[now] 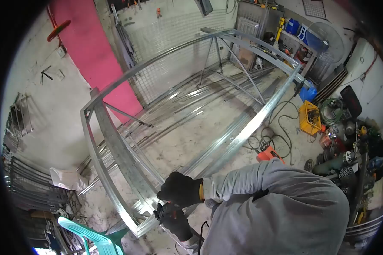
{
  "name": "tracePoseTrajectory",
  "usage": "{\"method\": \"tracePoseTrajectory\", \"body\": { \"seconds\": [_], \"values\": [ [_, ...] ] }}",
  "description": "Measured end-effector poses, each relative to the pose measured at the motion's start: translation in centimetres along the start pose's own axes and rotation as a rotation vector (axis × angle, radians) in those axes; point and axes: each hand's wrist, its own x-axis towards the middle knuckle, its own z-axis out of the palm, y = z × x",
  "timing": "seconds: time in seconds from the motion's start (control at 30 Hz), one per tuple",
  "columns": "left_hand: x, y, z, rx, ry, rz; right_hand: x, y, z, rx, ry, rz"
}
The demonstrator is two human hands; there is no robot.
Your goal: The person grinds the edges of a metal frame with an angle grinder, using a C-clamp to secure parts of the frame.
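A large frame of galvanised metal tubing [98, 157] spreads out before me, its near corner beside my hands. My right hand [181, 190], in a black glove with a yellow cuff edge, is closed just above the left one. Below it my left hand [176, 224], also black-gloved, has its fingers curled beside the wide flat metal bar [121, 155] of the frame. A dark object with a hint of red shows between the gloves, mostly hidden, so its kind cannot be made out. A thin black cable [202, 231] runs close to my left wrist.
A teal plastic chair [89, 236] stands at lower left. Long metal tubes [187, 104] lie on the floor. An orange-red machine [269, 154] with looped black cable, a yellow crate [309, 118] and piled tools are on the right. A pink column [91, 46] rises behind the frame.
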Motion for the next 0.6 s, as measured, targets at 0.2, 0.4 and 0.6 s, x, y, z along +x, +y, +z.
{"method": "tracePoseTrajectory", "body": {
  "seconds": [0.2,0.4,0.6],
  "values": [
    [-0.6,1.1,0.0,-0.195,0.098,-0.061,0.6,0.6,1.4,-0.390,-0.109,-0.273],
    [1.1,2.4,-2.1,0.478,0.046,0.298,1.5,0.5,-0.9,-0.172,-0.130,-0.305],
    [1.1,2.3,-2.2,0.468,0.029,0.227,1.0,0.6,-0.7,-0.308,-0.303,-0.183]
  ]
}}
